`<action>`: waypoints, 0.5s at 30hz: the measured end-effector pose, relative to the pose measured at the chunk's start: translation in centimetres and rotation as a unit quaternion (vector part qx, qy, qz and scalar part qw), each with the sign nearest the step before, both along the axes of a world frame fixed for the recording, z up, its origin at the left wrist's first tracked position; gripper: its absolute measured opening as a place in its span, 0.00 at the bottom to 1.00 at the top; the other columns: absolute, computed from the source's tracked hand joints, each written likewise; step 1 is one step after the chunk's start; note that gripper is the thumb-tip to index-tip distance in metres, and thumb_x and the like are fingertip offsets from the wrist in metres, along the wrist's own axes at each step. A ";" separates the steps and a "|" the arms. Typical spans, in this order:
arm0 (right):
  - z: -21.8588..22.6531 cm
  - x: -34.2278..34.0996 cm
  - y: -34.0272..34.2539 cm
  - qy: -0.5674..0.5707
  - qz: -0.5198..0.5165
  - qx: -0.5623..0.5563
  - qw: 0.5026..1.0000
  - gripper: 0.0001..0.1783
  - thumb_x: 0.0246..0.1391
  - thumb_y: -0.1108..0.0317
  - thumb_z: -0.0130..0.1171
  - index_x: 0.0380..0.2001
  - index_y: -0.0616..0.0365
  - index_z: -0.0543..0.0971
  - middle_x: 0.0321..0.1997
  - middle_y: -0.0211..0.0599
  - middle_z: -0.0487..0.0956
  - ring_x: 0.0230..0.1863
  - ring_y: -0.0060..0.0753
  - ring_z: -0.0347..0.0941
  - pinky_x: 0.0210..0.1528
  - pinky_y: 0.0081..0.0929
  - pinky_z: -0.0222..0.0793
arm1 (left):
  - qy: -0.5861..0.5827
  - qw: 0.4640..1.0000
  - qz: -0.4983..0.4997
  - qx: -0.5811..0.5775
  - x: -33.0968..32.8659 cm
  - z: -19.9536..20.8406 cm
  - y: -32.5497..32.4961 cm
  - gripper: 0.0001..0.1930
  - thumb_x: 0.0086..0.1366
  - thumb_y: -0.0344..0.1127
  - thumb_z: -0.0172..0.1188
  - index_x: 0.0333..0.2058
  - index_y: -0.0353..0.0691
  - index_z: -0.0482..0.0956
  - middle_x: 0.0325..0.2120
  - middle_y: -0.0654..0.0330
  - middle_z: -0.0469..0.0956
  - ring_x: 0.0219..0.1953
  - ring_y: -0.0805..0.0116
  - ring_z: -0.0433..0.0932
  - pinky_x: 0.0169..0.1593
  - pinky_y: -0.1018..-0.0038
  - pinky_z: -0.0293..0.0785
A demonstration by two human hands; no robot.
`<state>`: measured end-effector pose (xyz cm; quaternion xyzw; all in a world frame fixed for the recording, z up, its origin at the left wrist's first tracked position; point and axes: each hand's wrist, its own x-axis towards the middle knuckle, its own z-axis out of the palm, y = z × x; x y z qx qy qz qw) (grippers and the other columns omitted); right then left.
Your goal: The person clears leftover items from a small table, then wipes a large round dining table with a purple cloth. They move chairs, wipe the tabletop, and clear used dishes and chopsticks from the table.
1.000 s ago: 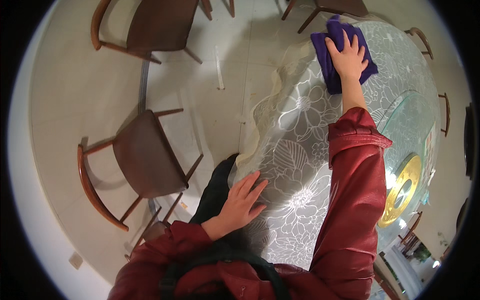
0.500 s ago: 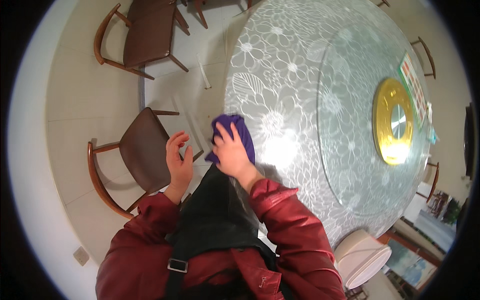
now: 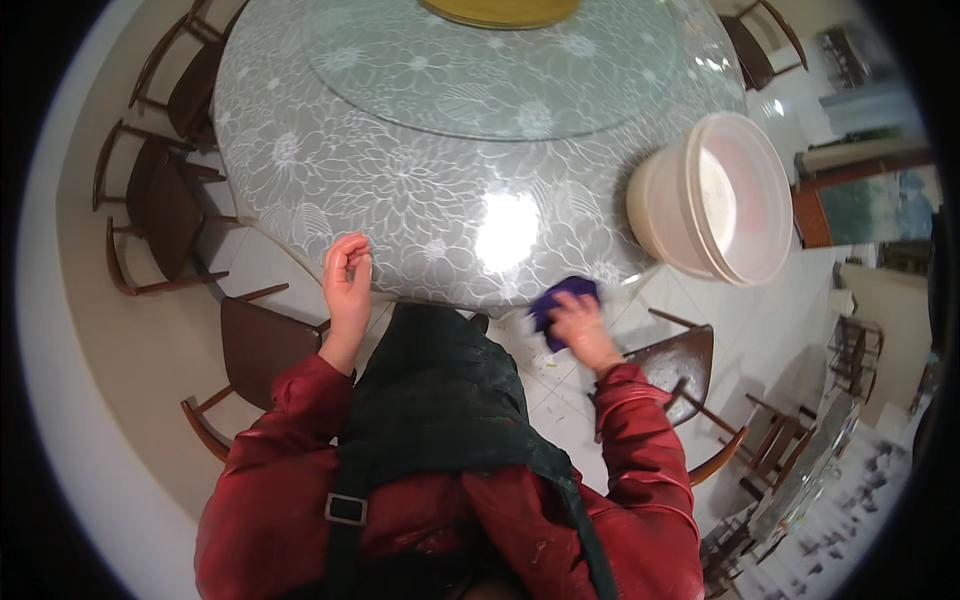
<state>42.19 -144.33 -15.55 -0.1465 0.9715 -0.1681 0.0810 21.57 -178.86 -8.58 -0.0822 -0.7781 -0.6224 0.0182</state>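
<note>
A crumpled purple cloth [image 3: 572,293] is under my right hand [image 3: 580,325], at the near edge of the round table [image 3: 400,215]. My right fingers press around the cloth, slightly smeared by motion. My left hand [image 3: 348,290] is raised by the same edge, further left. Its fingers are loosely curled and it holds nothing. The table wears a grey cover with white flower outlines under a clear glossy layer.
A glass turntable [image 3: 480,100] lies on the table with a yellow disc [image 3: 500,12] at its centre. A whitish plastic bucket [image 3: 665,205] stands at the table's right edge. Brown chairs stand left [image 3: 160,205] and right [image 3: 680,370], close to the table's edge.
The view has turned right, bringing the bucket into full view. My right hand has moved with the purple cloth rightward along the table's edge. My left hand stays raised, without anything in it.
</note>
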 end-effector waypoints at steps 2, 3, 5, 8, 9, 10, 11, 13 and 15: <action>2.0 3.5 5.6 0.038 -0.171 -0.088 0.981 0.14 0.32 0.78 0.60 0.29 0.55 0.77 0.43 0.41 0.76 0.55 0.48 0.66 0.57 0.45 0.60 | -0.009 0.999 -0.036 -0.024 0.4 1.1 1.8 0.10 0.61 0.21 0.51 0.42 0.36 0.74 0.47 0.58 0.69 0.43 0.74 0.71 0.49 0.78 0.68; 2.3 5.0 6.5 0.022 -0.342 -0.174 0.923 0.19 0.27 0.81 0.62 0.30 0.56 0.77 0.44 0.43 0.75 0.54 0.54 0.65 0.57 0.44 0.61 | -0.010 0.998 -0.052 -0.038 0.4 1.6 2.7 0.11 0.61 0.21 0.51 0.41 0.36 0.74 0.47 0.58 0.69 0.43 0.74 0.71 0.49 0.78 0.67; 3.9 4.9 6.1 0.062 -0.364 -0.243 0.897 0.20 0.27 0.80 0.62 0.32 0.57 0.77 0.46 0.46 0.74 0.55 0.59 0.64 0.56 0.46 0.62 | -0.022 0.999 -0.035 -0.019 0.1 1.2 3.6 0.10 0.61 0.21 0.50 0.42 0.36 0.74 0.46 0.59 0.70 0.43 0.74 0.71 0.49 0.78 0.67; 8.3 -3.4 -0.8 0.114 -0.185 -0.250 0.944 0.27 0.26 0.74 0.67 0.39 0.54 0.77 0.56 0.44 0.69 0.61 0.58 0.59 0.60 0.49 0.57 | -0.041 0.999 -0.019 0.004 -0.7 1.2 5.9 0.10 0.62 0.21 0.50 0.42 0.35 0.73 0.46 0.59 0.71 0.43 0.73 0.71 0.50 0.77 0.67; 7.7 -6.3 -3.3 0.092 -0.124 -0.266 0.951 0.33 0.25 0.74 0.67 0.44 0.54 0.75 0.59 0.44 0.66 0.64 0.57 0.54 0.62 0.49 0.54 | -0.045 0.999 -0.017 0.016 -1.3 1.4 7.2 0.10 0.62 0.21 0.50 0.42 0.35 0.73 0.45 0.59 0.71 0.43 0.73 0.71 0.50 0.77 0.67; 6.8 -8.7 -6.1 0.111 -0.094 -0.294 0.945 0.35 0.25 0.71 0.68 0.47 0.53 0.74 0.62 0.44 0.63 0.66 0.57 0.52 0.64 0.49 0.51 | -0.030 0.999 -0.027 0.032 -1.7 2.2 8.8 0.11 0.63 0.21 0.50 0.44 0.34 0.71 0.45 0.59 0.71 0.44 0.73 0.71 0.51 0.76 0.67; 4.8 -11.4 -8.8 0.071 -0.073 -0.258 0.961 0.37 0.27 0.65 0.70 0.49 0.52 0.74 0.64 0.43 0.61 0.66 0.55 0.51 0.66 0.49 0.47 | -0.031 0.998 -0.043 0.031 -2.4 2.6 10.3 0.11 0.63 0.21 0.50 0.44 0.34 0.71 0.45 0.59 0.71 0.44 0.72 0.71 0.51 0.76 0.67; 1.9 -14.4 -10.6 0.054 -0.006 -0.199 0.979 0.37 0.34 0.56 0.67 0.53 0.51 0.72 0.65 0.39 0.60 0.66 0.50 0.51 0.65 0.49 0.47 | -0.031 0.997 -0.061 0.029 -3.7 3.5 13.0 0.11 0.63 0.22 0.50 0.45 0.34 0.71 0.45 0.59 0.71 0.45 0.72 0.71 0.51 0.76 0.67; 1.6 -16.7 -8.5 0.030 -0.033 -0.158 0.986 0.38 0.36 0.54 0.65 0.55 0.50 0.69 0.65 0.39 0.60 0.67 0.49 0.50 0.66 0.49 0.45 | -0.064 0.992 -0.099 0.042 -4.7 5.0 16.5 0.12 0.65 0.24 0.50 0.47 0.33 0.70 0.44 0.58 0.73 0.46 0.71 0.73 0.51 0.75 0.68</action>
